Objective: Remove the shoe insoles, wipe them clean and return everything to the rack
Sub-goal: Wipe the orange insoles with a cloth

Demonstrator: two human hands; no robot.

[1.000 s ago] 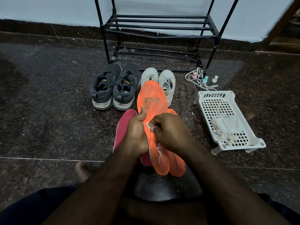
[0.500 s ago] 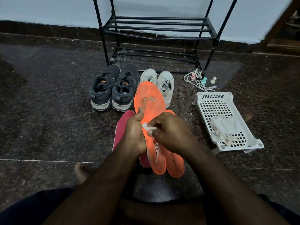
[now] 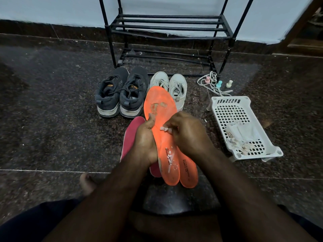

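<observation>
Fingers of the left hand [image 3: 146, 137] wrap the left edge of an orange insole [image 3: 161, 130], thumb laid across its top face, so the hand grips it firmly at mid-length. The right hand [image 3: 187, 135] has its fingers curled tight, pinching a small white wipe scrap [image 3: 165, 129] against the insole's surface just beside the left thumb. The held insole tilts away from the person, toe end up and over the shoes, heel end low with printed lettering and white flecks on it.

Under it lies a second orange insole [image 3: 189, 170], only its heel part showing, and to the left a pink insole [image 3: 131, 135] rests on the dark stone floor [image 3: 52, 119], partly hidden by the left wrist.

Beyond the hands stand a pair of dark grey sneakers [image 3: 120, 95] and, touching them on the right, a pair of white sneakers [image 3: 174, 84], all with toes toward the black metal rack [image 3: 167, 27] against the wall. To the right sits a white perforated basket [image 3: 232, 109] with crumpled white wipes in it. Between basket and rack lie loose white laces [image 3: 211, 82] and three small bottles [image 3: 218, 83].
</observation>
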